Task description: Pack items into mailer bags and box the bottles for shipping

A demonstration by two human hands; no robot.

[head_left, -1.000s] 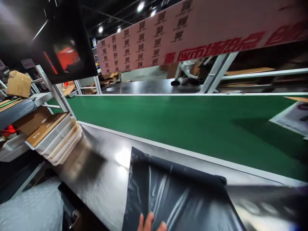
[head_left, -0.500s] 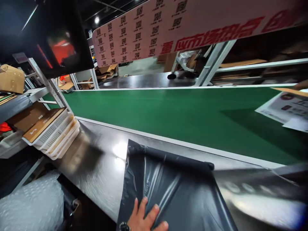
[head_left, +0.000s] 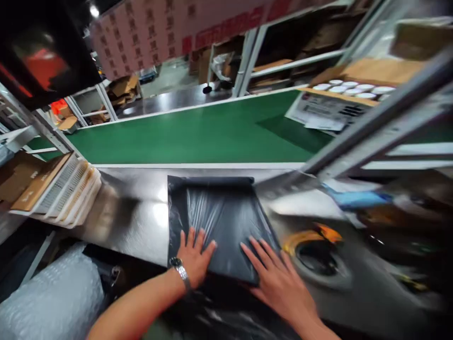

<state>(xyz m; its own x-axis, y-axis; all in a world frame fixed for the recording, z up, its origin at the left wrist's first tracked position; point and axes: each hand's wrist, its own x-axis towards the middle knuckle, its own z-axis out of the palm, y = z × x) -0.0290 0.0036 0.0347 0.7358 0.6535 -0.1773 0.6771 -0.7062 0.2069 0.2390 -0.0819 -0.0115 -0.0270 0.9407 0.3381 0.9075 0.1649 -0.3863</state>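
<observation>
Flat under both hands [head_left: 194,257] [head_left: 279,281], black bag [head_left: 222,217]

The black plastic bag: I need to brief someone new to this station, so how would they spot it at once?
Find the green conveyor belt; just in front of it runs a shiny steel worktable. The black plastic bag lies flat on it, with the left hand and right hand pressed on its near edge. It is the only glossy, wrinkled black sheet there, unlike the white trays to its left.

Head camera looks down, close over worktable [head_left: 141,222].
</observation>
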